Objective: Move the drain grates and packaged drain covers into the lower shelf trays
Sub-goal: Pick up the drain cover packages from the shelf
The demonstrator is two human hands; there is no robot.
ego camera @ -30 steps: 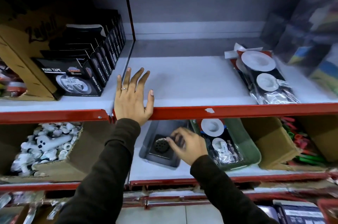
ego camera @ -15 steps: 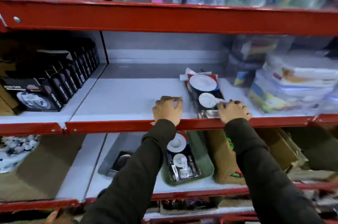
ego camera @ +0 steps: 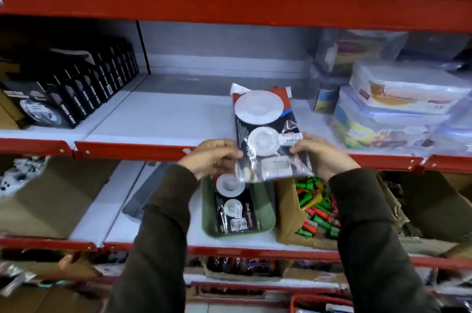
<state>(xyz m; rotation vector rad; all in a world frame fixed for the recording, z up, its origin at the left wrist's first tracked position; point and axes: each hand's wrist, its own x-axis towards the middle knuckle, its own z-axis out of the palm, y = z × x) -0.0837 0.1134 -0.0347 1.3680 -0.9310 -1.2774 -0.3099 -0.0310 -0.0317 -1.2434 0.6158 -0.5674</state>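
A packaged drain cover set (ego camera: pixel 265 134), black card with white round covers under clear plastic, sticks out over the front edge of the middle shelf. My left hand (ego camera: pixel 212 158) pinches its lower left edge and my right hand (ego camera: pixel 321 154) grips its right edge. Below it, on the lower shelf, a green tray (ego camera: pixel 265 213) holds another packaged drain cover (ego camera: pixel 231 204). To the left a grey tray (ego camera: pixel 143 200) is mostly hidden behind my left sleeve; its contents cannot be seen.
Black tape boxes (ego camera: pixel 84 90) line the middle shelf's left side. Stacked plastic food containers (ego camera: pixel 398 105) crowd its right side. A cardboard box of coloured clips (ego camera: pixel 316 210) stands right of the green tray. A red shelf lip (ego camera: pixel 132 150) runs along the front.
The camera has risen from the lower shelf. Both hands left the shelf lip and took hold of the packaged drain cover, pulling it forward over the edge.
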